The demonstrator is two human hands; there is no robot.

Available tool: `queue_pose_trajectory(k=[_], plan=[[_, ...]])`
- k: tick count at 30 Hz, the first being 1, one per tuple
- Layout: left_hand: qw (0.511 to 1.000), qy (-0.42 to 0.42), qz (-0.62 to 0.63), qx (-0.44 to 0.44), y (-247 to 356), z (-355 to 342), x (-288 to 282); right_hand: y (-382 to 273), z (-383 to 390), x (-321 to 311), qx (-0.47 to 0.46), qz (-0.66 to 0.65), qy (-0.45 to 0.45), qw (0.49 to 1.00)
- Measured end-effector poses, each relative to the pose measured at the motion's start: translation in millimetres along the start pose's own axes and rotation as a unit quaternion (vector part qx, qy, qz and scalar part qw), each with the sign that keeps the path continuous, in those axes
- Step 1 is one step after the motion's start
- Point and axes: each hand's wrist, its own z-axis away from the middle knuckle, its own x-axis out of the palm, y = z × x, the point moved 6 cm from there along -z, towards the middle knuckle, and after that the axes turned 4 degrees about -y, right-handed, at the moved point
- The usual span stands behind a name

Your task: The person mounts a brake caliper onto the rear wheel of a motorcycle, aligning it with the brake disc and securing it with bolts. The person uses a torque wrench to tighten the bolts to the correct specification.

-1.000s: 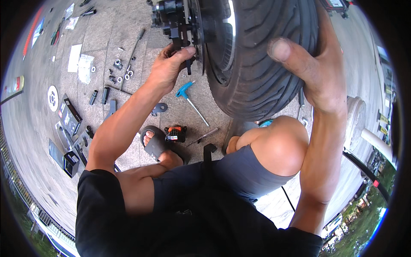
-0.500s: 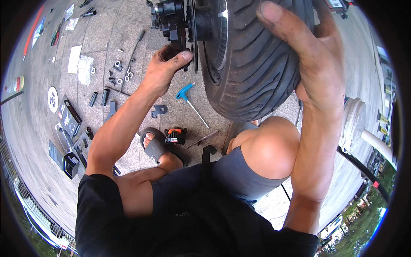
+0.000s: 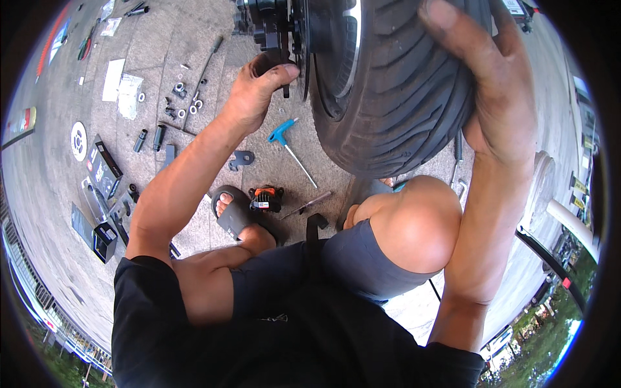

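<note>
Clasping the tyre (image 3: pixel 394 110) from the side, you are holding the largest thing here just in front of your knees, at the upper middle of the view; whether it is resting on the ground, you cannot tell from this angle. Its black rubber is curving smoothly, with long, wavy grooves running across the tread. Your right hand (image 3: pixel 498 90) is clamping its right side, thumb spread over the grooves; you are probably doing best by letting this hand take the weight and any tilt. Your left hand (image 3: pixel 259 90) is closing on the lower end of the black mechanism (image 3: pixel 268 26), though its fingertips are partly hiding; a light, even pinch is likely serving you better than a hard pull. That mechanism is looking blocky and metallic, while the thin disc (image 3: pixel 304 61) beside it is showing almost edge-on. Below, a T-handled tool (image 3: pixel 281 134) is lying with a blue grip and slim bright shaft, a flat, dark, notched bracket (image 3: pixel 242 160) is lying nearby, and pale ring-shaped washers (image 3: pixel 193 110) are scattering leftward.
</note>
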Motion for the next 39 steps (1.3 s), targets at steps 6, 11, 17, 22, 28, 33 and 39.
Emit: queue_pose_trajectory(k=[6,11,17,22,28,33,39], plan=[[1.0,-0.002,0.029,-0.008,5.9,4.5,4.6,-6.9,9.7,0.9,0.013,0.174,0.169,0.97],[1.0,0.013,-0.003,-0.027,9.7,6.9,3.8,-10.5,2.2,4.6,0.091,0.12,0.153,0.977],[0.999,0.01,-0.045,-0.027,16.3,3.9,4.6,-3.3,10.0,3.8,0.056,0.259,0.129,0.956],[0.993,-0.05,-0.038,-0.102,25.4,5.4,13.1,26.5,14.6,-29.5,0.079,0.234,0.122,0.961],[0.995,-0.008,0.005,-0.1,22.7,5.7,14.9,22.5,27.5,-40.7,0.054,0.341,0.124,0.93],[0.998,-0.037,0.041,-0.044,19.2,-0.5,8.9,19.0,36.2,-38.0,0.1,0.37,0.16,0.91],[0.998,-0.021,0.049,-0.014,5.5,-5.8,1.1,0.4,45.2,-20.3,0.085,0.449,0.235,0.858]])
